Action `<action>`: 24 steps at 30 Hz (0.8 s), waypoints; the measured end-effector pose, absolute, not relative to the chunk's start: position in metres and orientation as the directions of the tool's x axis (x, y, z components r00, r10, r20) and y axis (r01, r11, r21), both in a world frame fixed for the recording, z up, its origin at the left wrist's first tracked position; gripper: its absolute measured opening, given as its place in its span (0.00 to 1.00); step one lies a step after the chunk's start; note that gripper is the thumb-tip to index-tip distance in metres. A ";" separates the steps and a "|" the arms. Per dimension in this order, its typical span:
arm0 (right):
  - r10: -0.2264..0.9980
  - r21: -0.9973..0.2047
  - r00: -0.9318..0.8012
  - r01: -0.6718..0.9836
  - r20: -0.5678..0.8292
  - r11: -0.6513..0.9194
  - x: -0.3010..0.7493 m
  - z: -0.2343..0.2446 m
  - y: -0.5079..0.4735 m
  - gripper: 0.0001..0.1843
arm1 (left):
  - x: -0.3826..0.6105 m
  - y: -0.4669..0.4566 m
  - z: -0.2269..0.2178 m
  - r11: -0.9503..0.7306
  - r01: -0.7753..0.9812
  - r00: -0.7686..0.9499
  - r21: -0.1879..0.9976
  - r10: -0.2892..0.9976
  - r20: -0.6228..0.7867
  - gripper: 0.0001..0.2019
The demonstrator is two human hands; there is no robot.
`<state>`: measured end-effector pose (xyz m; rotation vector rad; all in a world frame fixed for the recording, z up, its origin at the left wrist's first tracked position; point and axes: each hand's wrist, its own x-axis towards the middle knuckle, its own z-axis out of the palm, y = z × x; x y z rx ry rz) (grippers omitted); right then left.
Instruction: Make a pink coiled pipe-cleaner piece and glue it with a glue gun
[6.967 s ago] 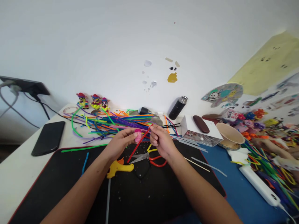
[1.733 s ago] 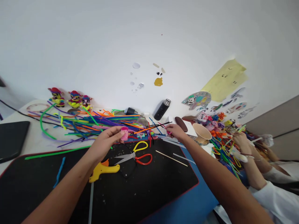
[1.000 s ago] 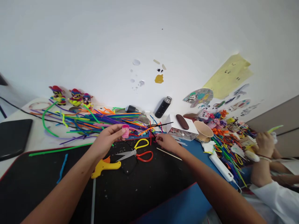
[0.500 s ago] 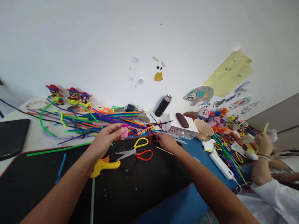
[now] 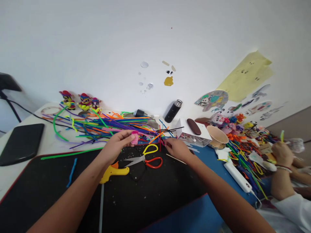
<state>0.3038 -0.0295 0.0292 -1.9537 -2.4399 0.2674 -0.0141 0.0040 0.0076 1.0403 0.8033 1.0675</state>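
Note:
My left hand (image 5: 120,144) pinches a pink coil of wound pipe cleaner (image 5: 134,138), brighter magenta at its top, held above the back edge of the black mat (image 5: 155,197). Over to the right, my right hand (image 5: 178,149) is closed at the fingertips on a thin magenta pipe cleaner (image 5: 162,138), mostly covered by the fingers. Between the hands lie scissors (image 5: 143,158) with one yellow and one red handle, blades apart. A yellow glue gun (image 5: 114,172) with a glue stick (image 5: 101,207) rests under my left forearm. A red pipe cleaner (image 5: 160,139) stands out near my right fingertips.
Loose pipe cleaners (image 5: 121,124) spread along the back, with three small figures (image 5: 85,103) behind. A black flask (image 5: 173,110), a white box (image 5: 194,132) and a bowl (image 5: 217,136) stand right. A co-worker's hand (image 5: 282,153) is at far right, near a white power strip (image 5: 237,177).
The whole view has shifted, so things sit further right in the picture. Both hands keep nearly the same places over the table, the pink coil still in my left fingers.

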 end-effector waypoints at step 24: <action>0.943 -0.998 -0.324 0.024 -0.070 -0.066 0.192 0.028 -0.030 0.23 | -0.009 0.000 0.014 0.079 -0.212 0.358 0.974 0.934 0.002 0.22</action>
